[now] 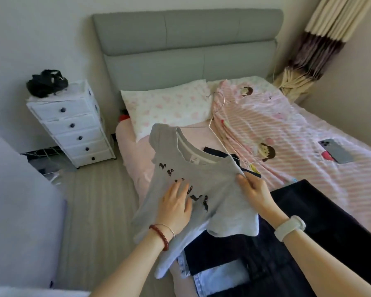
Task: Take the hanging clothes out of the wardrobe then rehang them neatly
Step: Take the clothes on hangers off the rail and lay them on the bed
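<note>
Dark folded clothes [234, 249] are seen nearest, on the bed [330, 172]. Above them a grey T-shirt [212, 189] is held. Left hand [176, 207]: fingers straight, laid flat on the shirt front. Right hand [254, 192]: grip pinched on the shirt's shoulder edge. A white wire hanger [216, 129] is noted beyond the collar, then a pink striped garment [266, 125], a pillow [167, 110].

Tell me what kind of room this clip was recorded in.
A bedroom, most likely: a bed with a grey padded headboard, a pillow and a white chest of drawers beside it.
</note>
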Available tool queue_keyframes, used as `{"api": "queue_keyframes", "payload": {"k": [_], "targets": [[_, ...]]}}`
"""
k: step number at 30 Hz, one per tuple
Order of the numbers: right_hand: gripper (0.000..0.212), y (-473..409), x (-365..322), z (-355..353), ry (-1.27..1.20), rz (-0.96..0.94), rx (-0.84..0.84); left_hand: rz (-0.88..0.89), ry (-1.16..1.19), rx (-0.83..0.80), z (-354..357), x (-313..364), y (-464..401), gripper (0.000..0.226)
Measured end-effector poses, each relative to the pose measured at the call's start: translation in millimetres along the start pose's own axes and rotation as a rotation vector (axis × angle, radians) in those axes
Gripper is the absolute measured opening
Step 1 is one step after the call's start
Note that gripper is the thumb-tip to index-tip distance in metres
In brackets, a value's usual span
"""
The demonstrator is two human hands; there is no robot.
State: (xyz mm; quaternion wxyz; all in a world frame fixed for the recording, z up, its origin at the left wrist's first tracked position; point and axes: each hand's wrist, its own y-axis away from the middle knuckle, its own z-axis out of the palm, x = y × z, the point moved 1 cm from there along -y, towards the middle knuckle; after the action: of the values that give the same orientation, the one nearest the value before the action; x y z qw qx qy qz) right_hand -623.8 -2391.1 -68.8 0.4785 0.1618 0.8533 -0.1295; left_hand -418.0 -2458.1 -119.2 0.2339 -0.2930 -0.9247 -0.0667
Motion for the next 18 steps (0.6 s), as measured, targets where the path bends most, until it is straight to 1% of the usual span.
{"api": "queue_keyframes", "payload": {"k": [3,7,9,10,11,14,15,16,17,18], "targets": [[0.036,-58.7,39.2,1.3,-0.054,0.077,0.036,-0.044,-0.028,-0.058,36.0,-3.5,-58.8,0.053],[0.034,-128.7,118.0,5.6,-0.054,0.19,0.128,-0.123,-0.075,-0.208,96.1,-18.8,-115.5,0.052],[0.023,-152.9,162.3,7.4,-0.023,0.259,0.128,-0.155,-0.11,-0.283,129.1,-27.6,-132.5,0.053],[0.019,-161.6,185.6,8.5,0.037,0.312,0.116,-0.177,-0.125,-0.327,145.2,-32.1,-137.5,0.052],[0.026,-168.2,209.9,9.5,0.138,0.362,0.094,-0.204,-0.137,-0.368,160.5,-36.9,-141.1,0.052],[0.052,-167.9,264.3,12.9,0.57,0.518,-0.029,-0.25,-0.179,-0.457,196.7,-52.1,-145.7,0.052],[0.055,-163.1,274.6,15.5,0.664,0.51,-0.041,-0.258,-0.192,-0.477,204.8,-56.9,-146.9,0.052],[0.056,-157.4,282.8,19.4,0.731,0.46,-0.064,-0.272,-0.196,-0.503,211.9,-61.7,-147.8,0.053],[0.054,-151.4,289.3,24.4,0.794,0.399,-0.129,-0.293,-0.193,-0.538,217.5,-66.3,-148.2,0.053],[0.052,-146.1,294.5,30.1,0.847,0.354,-0.237,-0.316,-0.193,-0.587,222.1,-70.6,-147.4,0.054]]}}
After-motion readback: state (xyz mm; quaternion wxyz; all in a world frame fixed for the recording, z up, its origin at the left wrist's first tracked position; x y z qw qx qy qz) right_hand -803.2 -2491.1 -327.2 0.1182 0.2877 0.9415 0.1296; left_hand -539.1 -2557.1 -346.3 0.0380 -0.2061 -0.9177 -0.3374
